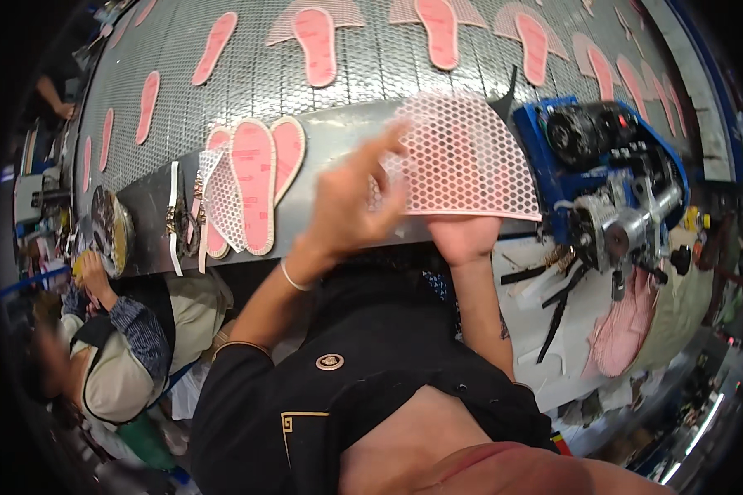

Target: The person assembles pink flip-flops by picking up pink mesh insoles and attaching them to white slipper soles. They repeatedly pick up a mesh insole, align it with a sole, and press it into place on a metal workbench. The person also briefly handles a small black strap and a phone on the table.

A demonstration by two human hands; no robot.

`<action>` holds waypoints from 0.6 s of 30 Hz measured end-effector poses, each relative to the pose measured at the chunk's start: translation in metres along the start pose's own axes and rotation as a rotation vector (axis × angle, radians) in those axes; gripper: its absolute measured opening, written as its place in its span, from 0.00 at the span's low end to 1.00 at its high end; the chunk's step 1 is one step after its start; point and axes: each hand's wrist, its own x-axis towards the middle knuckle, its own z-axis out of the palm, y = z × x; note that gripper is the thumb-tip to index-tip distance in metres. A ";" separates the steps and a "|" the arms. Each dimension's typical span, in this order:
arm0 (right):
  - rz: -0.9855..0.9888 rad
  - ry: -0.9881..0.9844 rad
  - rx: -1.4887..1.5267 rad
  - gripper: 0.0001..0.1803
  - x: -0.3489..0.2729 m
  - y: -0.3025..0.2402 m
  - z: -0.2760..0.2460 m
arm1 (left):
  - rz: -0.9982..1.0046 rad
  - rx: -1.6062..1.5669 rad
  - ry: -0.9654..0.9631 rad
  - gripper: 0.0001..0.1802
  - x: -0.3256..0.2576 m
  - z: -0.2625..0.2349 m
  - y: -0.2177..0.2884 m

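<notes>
In front of me a half-round pink and white mesh shoe upper (470,157) with a straight pink-edged side rests on my right hand (466,238). That hand is palm up under the straight edge and holds the piece; its fingers are mostly hidden beneath it. My left hand (351,191) is raised at the piece's left side, smeared by motion. Its thumb and fingers look apart, with nothing plainly between them. Left of it, several pink insoles (254,186) lie overlapped on a grey metal ledge (326,132), with a white mesh piece (223,202) among them.
A blue-framed machine (611,181) stands right of the mesh. Beyond the ledge, a metal-mesh conveyor (264,82) carries several pink insoles, some with mesh. Pale straps (174,219) and a round tin (111,229) lie left. A co-worker (132,346) sits there. Pink pieces (623,330) lie right.
</notes>
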 end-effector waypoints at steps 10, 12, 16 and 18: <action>-0.069 0.112 -0.033 0.37 -0.002 -0.007 0.011 | -0.224 1.176 0.487 0.39 0.144 -0.221 -0.324; -0.086 0.116 -0.051 0.38 0.002 -0.004 0.015 | -0.399 1.238 0.458 0.41 0.153 -0.243 -0.340; -0.088 0.119 -0.101 0.37 0.015 0.004 0.021 | -0.729 1.021 0.271 0.41 0.178 -0.249 -0.337; -0.022 0.069 -0.070 0.36 0.029 0.009 0.020 | -0.723 1.019 0.172 0.40 0.181 -0.255 -0.317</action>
